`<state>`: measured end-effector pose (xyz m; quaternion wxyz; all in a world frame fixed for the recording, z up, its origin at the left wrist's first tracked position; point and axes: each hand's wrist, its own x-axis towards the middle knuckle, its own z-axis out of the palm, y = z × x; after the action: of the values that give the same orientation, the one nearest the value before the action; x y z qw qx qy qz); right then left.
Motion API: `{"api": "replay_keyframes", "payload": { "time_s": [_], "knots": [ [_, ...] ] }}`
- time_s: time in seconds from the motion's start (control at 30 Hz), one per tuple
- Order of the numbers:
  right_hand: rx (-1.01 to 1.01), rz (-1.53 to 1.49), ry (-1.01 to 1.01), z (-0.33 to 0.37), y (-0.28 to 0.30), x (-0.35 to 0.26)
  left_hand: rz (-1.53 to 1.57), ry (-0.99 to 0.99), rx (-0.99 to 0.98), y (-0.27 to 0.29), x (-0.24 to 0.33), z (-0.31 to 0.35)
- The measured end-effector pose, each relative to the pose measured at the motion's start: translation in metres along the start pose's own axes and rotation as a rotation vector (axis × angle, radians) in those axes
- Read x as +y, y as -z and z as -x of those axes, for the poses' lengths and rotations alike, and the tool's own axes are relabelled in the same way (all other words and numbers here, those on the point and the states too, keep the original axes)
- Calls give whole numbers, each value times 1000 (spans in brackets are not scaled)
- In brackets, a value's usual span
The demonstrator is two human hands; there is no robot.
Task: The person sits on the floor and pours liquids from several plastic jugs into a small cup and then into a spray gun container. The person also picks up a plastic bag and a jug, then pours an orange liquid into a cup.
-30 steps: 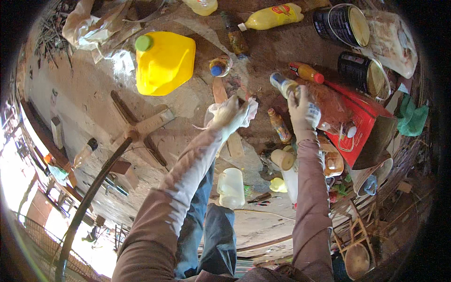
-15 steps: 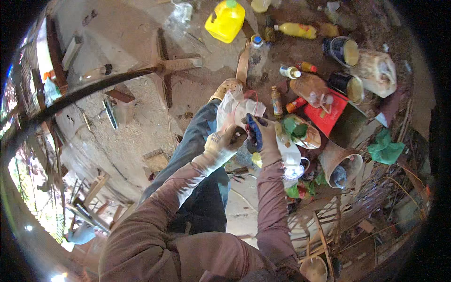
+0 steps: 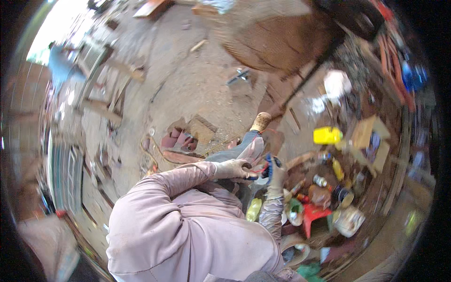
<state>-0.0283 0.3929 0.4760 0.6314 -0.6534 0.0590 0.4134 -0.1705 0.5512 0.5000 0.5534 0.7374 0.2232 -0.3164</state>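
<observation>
Both my hands wear pale gloves and meet above my legs. My left hand [image 3: 235,169] has its fingers closed on a thin red cord [image 3: 260,171]. Close beside it, the fingers of my right hand [image 3: 277,175] are closed too. Something blue [image 3: 268,165] shows at the right fingertips; whether it is a tool or part of the glove I cannot tell. A whitish plastic sheet or bag [image 3: 253,150] lies over my leg just beyond the hands. Blur hides the finer detail between the fingers.
To the right lie a yellow jug [image 3: 327,135], a yellow bottle [image 3: 338,169], a red piece [image 3: 314,217], a dark can [image 3: 345,196] and an open carton [image 3: 371,143]. A large brown round piece [image 3: 277,42] stands ahead. Bricks [image 3: 179,139] lie to the left.
My view has swung left, so the litter of bottles now sits lower right. My hands stay close together, with the red cord now showing between them.
</observation>
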Motion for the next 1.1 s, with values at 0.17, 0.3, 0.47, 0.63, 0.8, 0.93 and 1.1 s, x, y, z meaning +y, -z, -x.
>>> {"api": "replay_keyframes", "payload": {
  "time_s": [0.17,0.3,0.47,0.63,0.8,0.93,1.1],
  "knots": [
    [-432,211,95,4,-154,-39,249,-104,308,60,-45,84],
    [-522,175,62,5,-260,-88,583,-46,586,124,-98,110],
    [-490,-6,0,-48,-389,-154,533,-182,1317,235,-143,124],
    [-448,-50,22,-142,-572,-214,191,-361,1665,410,-175,119],
    [-567,-57,-77,-206,-754,-249,231,-313,1615,588,-205,155],
    [-653,13,17,-222,-829,-275,824,-645,1450,693,-204,179],
    [-701,50,-91,-248,-908,-297,-21,-423,1603,785,-217,215]
  ]
}}
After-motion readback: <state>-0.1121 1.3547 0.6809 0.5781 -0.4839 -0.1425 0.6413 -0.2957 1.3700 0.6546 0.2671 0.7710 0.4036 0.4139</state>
